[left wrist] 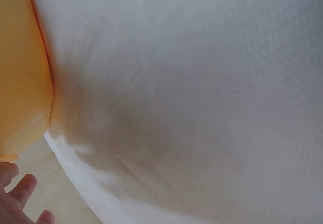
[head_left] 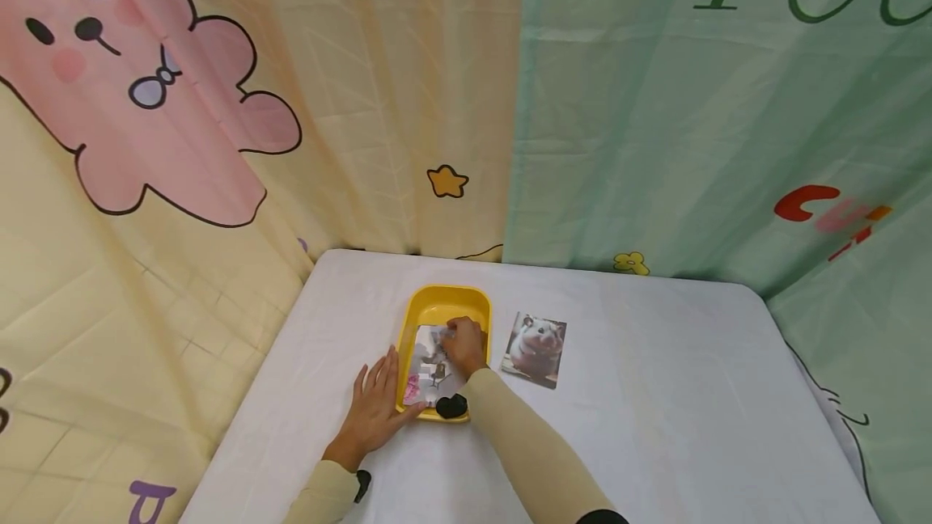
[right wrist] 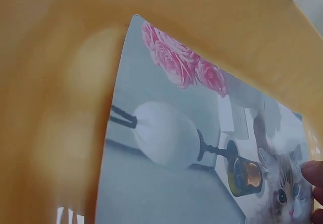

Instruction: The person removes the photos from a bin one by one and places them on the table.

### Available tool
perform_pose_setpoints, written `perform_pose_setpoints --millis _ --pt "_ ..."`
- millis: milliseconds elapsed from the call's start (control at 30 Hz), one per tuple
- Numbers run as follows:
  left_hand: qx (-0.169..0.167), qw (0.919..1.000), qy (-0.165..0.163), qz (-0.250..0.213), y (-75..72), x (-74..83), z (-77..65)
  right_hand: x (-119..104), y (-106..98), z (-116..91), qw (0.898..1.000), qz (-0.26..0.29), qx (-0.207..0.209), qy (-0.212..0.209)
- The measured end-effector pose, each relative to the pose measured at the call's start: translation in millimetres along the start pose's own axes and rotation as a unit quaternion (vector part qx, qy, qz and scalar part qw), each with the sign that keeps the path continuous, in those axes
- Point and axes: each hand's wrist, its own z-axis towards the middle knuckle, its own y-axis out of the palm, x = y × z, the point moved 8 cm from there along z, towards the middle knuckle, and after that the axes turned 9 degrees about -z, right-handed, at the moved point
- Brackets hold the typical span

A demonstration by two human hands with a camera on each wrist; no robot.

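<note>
A yellow tray (head_left: 450, 297) stands on the table, and a picture card (head_left: 424, 358) lies inside it. The card shows pink roses, a lamp and a cat's face, clearest in the right wrist view. At the card's far right edge, my right hand (head_left: 466, 346) pinches it between thumb (right wrist: 313, 171) and fingers. My left hand (head_left: 374, 411) rests against the tray's left side with fingers extended, its thumb reaching the near rim. In the left wrist view its fingertips (left wrist: 25, 186) show beside the yellow wall.
A second card with a hamster picture (head_left: 535, 348) lies flat, just right of the tray. The white-covered table (head_left: 677, 395) ends at printed curtains (head_left: 626, 120) behind and at both sides.
</note>
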Motion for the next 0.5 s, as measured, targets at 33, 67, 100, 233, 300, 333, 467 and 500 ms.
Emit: perform_pose_setpoints --millis 33,67,100,233,300,333,467,500 --pt "0.0 1.0 0.001 -0.001 -0.1 0.1 -0.2 0.8 0.8 0.1 1.0 -0.003 -0.003 0.003" --pt "-0.001 1.0 0.001 0.0 -0.1 0.2 -0.4 1.2 1.4 0.2 1.0 -0.006 -0.005 0.004" --pt "-0.001 1.0 0.002 0.0 -0.1 0.3 -0.6 1.3 1.9 0.2 1.0 -0.007 -0.008 0.004" --pt "-0.002 1.0 0.004 0.0 0.2 0.2 -0.8 1.4 2.5 -0.6 1.0 -0.01 -0.012 0.0" --pt "-0.003 1.0 0.003 0.002 0.5 0.4 -0.7 0.9 2.3 -1.0 1.0 -0.011 -0.011 -0.005" --pt "-0.004 1.0 0.002 0.003 0.6 0.5 -0.7 0.9 2.4 -1.3 1.0 -0.011 -0.012 -0.007" --pt "-0.001 1.0 0.002 0.005 -0.2 1.7 -0.2 -1.9 2.3 -1.5 0.999 -0.024 -0.014 -0.028" --pt "-0.002 1.0 0.002 0.005 -0.1 1.8 -0.1 -2.8 1.9 -1.6 0.999 -0.027 -0.013 -0.035"
